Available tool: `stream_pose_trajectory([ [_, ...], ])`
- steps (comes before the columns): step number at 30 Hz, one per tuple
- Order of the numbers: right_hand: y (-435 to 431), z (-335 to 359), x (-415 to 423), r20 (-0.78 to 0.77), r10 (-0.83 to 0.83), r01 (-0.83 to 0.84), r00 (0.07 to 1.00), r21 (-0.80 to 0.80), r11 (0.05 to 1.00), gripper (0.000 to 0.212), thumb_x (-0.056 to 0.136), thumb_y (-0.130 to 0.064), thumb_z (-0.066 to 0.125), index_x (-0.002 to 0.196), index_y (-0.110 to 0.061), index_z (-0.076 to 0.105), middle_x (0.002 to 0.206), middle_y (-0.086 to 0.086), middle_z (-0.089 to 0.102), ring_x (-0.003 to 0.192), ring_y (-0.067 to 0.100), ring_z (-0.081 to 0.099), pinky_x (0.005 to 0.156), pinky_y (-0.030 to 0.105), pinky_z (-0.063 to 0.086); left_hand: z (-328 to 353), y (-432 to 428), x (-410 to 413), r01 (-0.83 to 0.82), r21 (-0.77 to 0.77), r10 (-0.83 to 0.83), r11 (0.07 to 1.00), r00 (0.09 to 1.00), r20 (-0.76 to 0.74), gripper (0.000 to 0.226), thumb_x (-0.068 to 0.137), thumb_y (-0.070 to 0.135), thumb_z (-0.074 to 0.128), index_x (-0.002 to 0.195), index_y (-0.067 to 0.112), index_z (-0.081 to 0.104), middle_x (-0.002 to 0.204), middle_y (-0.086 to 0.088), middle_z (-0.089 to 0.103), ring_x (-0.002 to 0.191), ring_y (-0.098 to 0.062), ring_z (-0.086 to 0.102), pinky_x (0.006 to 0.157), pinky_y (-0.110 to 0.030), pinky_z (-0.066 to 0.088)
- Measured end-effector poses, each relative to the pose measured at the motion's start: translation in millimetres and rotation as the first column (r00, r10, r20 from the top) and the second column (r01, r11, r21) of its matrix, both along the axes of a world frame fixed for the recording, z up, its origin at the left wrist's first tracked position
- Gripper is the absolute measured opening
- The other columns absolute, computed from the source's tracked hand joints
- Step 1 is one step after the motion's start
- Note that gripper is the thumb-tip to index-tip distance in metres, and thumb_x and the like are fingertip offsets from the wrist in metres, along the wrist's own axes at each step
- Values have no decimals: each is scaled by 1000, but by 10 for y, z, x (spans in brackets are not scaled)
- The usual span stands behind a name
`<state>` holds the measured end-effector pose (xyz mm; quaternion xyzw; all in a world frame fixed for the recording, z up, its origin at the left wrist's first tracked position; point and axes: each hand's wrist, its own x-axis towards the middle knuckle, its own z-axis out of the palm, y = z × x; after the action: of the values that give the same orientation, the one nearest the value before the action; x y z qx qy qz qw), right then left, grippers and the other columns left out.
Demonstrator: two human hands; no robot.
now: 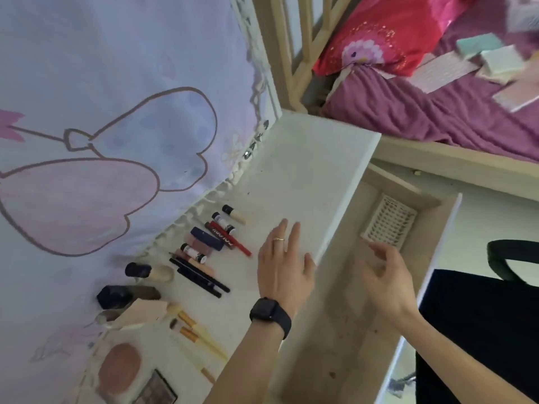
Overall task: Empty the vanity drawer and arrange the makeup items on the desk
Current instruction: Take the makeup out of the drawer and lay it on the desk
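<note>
While left hand (284,266) rests flat, right hand (385,275) open, empty, near tray (389,224).

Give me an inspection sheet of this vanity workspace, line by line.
Surface: white desk top, far half bare.
Job's things: makeup items laid along the curtain side, among them a red pencil, black pencils, brushes, a palette; open drawer holds only a white grid tray.
Clutter: specks of dirt on the drawer floor.
Grippers: left hand flat over the desk, empty; right hand open over the drawer, empty.
Cables: nothing seen.
Surroundings: curtain, bed, dark chair.
</note>
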<state>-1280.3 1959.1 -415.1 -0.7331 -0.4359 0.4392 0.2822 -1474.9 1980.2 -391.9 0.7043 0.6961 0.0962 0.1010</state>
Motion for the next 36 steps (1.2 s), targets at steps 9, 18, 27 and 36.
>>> stream_pose_trajectory([
  [9, 832, -738, 259, 16, -134, 132, 991, -297, 946, 82, 93, -44, 60, 152, -5, 18, 157, 17, 22, 142, 40, 30, 117, 44, 30, -447, 404, 186, 156, -54, -158, 986, 986, -47, 69, 95, 50, 40, 159, 33, 18, 168, 7, 9, 154, -16, 8, 123, -44, 9],
  [18, 978, -997, -159, 377, -59, 152, 924, -224, 963, 65, 96, -35, 53, 152, -17, 24, 164, 21, -9, 151, 42, -4, 117, 57, 20, -426, 417, 186, 127, -20, -127, 992, 992, 7, 69, 93, 46, 53, 156, 36, 27, 166, 8, 17, 153, -14, 12, 124, -44, 12],
  [27, 1057, -969, -19, 106, -346, 361, 932, -308, 880, 120, 70, -39, 89, 154, -13, 8, 150, 22, 27, 139, 42, 21, 115, 50, 30, -414, 430, 187, 112, -6, -112, 994, 994, 13, 68, 92, 48, 52, 155, 36, 29, 166, 9, 18, 153, -14, 15, 124, -43, 12],
  [36, 844, -589, 432, 94, -237, 248, 967, -138, 959, 37, 95, -32, 62, 129, -20, 58, 120, 2, 64, 107, 23, 63, 88, 40, 56, -406, 433, 169, 110, -20, -109, 994, 993, 51, 66, 93, 50, 48, 155, 37, 30, 166, 10, 17, 153, -13, 15, 125, -41, 9],
])
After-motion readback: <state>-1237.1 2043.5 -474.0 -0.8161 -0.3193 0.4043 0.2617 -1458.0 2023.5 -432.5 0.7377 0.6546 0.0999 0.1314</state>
